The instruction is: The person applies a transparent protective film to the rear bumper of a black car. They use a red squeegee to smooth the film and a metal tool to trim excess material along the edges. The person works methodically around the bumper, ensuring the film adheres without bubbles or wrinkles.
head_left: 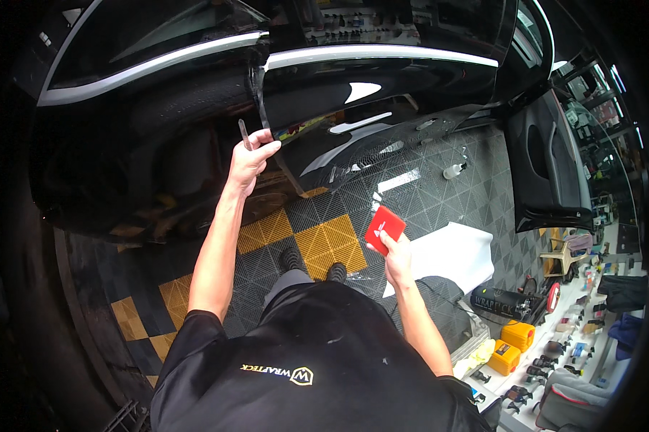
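My left hand [250, 164] is raised to the vertical edge of a glossy black car door [382, 83]. Its fingers are closed round a slim dark stick-like tool [244, 134], perhaps a knife, whose end points up. Thumb and forefinger press together by the lower part of the door edge; whether they also pinch film there, I cannot tell. Lower and to the right, my right hand [397, 258] grips a flat red squeegee [385, 230], thumb on its face, apart from the car.
Grey and yellow floor tiles [332, 245] lie under my feet. A white sheet [450, 255] and a small white bottle [454, 171] are on the floor. A removed-looking door panel [547, 162] stands right, above yellow containers [506, 357] and a tool-covered white surface [565, 327].
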Available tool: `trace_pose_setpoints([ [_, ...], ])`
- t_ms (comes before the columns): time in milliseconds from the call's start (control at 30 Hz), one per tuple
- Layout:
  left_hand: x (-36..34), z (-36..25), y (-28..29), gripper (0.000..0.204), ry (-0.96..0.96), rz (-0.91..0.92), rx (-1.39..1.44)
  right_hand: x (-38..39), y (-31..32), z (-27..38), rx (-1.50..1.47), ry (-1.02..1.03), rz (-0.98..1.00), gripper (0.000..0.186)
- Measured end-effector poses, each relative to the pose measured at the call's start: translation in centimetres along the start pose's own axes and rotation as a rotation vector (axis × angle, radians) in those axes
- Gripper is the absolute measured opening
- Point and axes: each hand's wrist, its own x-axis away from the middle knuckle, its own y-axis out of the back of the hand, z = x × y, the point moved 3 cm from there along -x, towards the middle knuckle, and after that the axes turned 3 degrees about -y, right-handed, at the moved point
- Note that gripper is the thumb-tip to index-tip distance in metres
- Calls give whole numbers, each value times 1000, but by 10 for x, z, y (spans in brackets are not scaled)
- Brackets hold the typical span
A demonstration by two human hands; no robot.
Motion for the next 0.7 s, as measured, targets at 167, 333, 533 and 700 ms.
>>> trace_pose_setpoints([
  [167,-15,4,4,32,-15,-45,20,4,6,-7,17,17,-3,32],
  [333,-28,3,9,36,-27,-103,2,20,15,-15,4,21,-40,34],
  [533,-36,-2,10,35,6,-113,-47,43,19,-23,-36,38,-138,35],
  [700,-35,-3,9,35,-4,-111,-22,49,25,-34,-53,18,-180,36],
])
